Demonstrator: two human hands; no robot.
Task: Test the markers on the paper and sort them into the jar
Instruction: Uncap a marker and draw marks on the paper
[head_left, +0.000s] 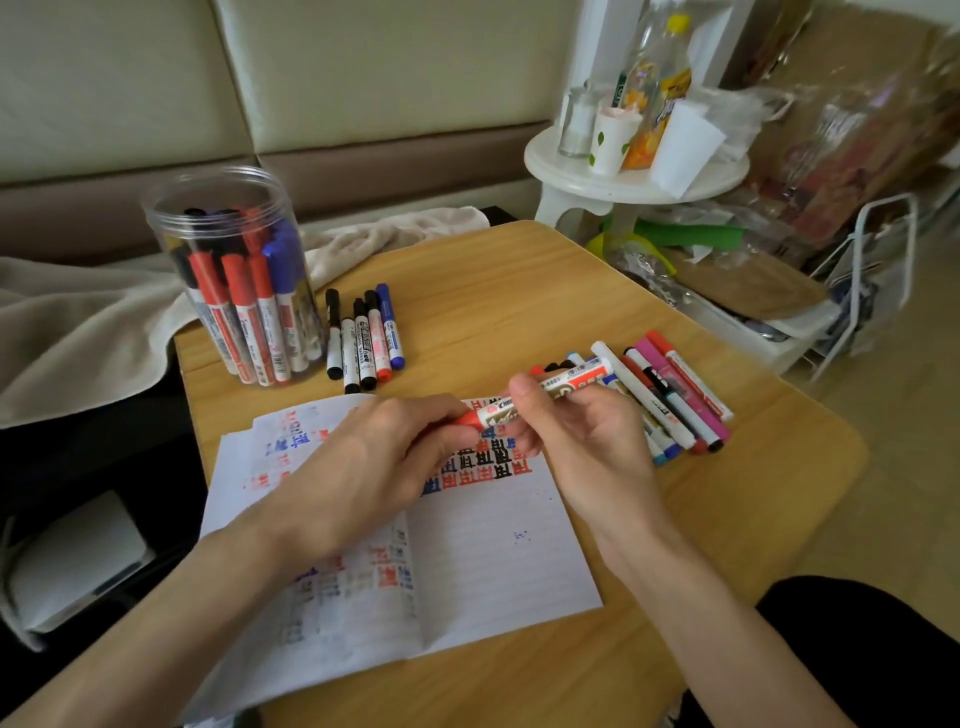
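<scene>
At frame centre, above the scribbled paper (493, 551), a red marker (566, 379) is gripped at its cap end by the left hand (374, 462) and round its barrel by the right hand (576, 436). Loose markers (675, 400) are piled right of centre; the jar (239, 280) is seen upper left.

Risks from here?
1. Both the left hand and right hand grip the red marker above the paper; a jerky cap pull could streak ink across it.
2. The loose marker pile lies near the table edge; a bump could roll some off.
</scene>
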